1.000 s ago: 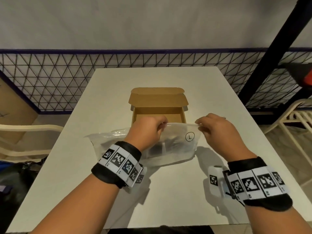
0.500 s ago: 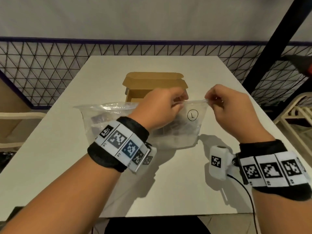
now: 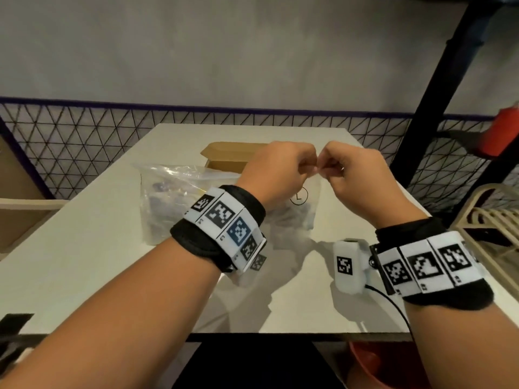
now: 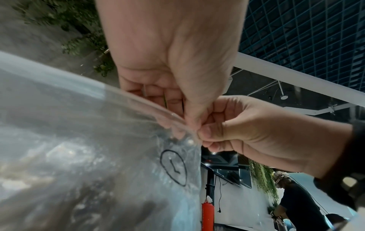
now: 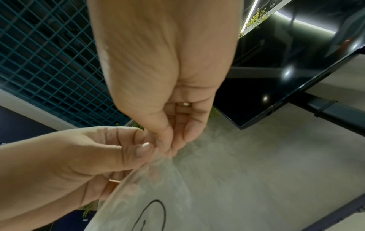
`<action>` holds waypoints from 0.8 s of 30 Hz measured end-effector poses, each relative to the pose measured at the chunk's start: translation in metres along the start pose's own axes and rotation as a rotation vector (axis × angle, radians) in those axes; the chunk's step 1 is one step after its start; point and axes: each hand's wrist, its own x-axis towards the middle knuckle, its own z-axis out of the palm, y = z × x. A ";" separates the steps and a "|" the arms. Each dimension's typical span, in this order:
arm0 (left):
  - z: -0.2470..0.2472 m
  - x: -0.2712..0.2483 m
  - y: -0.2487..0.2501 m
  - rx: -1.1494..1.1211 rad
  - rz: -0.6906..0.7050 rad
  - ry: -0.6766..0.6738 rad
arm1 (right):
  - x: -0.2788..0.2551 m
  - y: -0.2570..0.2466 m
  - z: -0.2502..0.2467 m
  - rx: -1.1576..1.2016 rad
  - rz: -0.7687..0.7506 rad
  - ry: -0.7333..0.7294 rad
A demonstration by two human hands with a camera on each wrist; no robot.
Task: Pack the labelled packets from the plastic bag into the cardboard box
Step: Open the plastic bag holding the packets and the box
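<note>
- The big white table [image 3: 84, 248] takes up most of the head view, and everything for the job sits on it or is held over it.
- Behind the table there is a grey wall with a black wire fence [image 3: 84, 141] low down.
- A pale chair [image 3: 494, 209] stands off to the right of the table.
- The clear plastic bag [image 3: 174, 203] is held up over the table, in front of the box, and its bottom edge hangs close to the table top.
- The bag has a black circle mark [image 3: 298, 196] with a letter in it, near its right top corner. The mark also shows in the left wrist view [image 4: 173, 168].
- The brown cardboard box [image 3: 227, 157] sits on the far middle of the table, just behind the bag, with its lid flap standing open.
- The left hand [image 3: 276, 171] is curled up and pinches the top edge of the bag between thumb and fingers.
- The right hand [image 3: 355, 178] is curled up too and pinches the same top edge, right next to the left hand, so the 2 hands touch at the fingertips.
- Both wrists wear black bands with black and white square patterns.
- Dark shapes show inside the bag and may be the labelled packets [image 3: 292, 217], but the plastic is too blurry to be sure.
- A small ring [image 5: 185, 103] shows on a finger of the right hand.
</note>
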 end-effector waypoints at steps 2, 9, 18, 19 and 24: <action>-0.002 -0.003 0.002 0.061 -0.007 -0.015 | -0.003 0.000 -0.001 -0.032 0.016 -0.011; -0.025 -0.018 -0.028 0.286 -0.085 0.040 | -0.001 0.006 -0.007 -0.108 0.064 0.015; -0.073 -0.046 -0.085 0.371 -0.301 0.164 | 0.011 0.018 -0.017 -0.251 0.132 -0.025; -0.076 -0.048 -0.089 0.377 -0.311 0.173 | 0.010 0.020 -0.018 -0.256 0.140 -0.018; -0.098 -0.059 -0.103 0.386 -0.354 0.256 | 0.007 0.035 -0.029 -0.288 0.221 0.000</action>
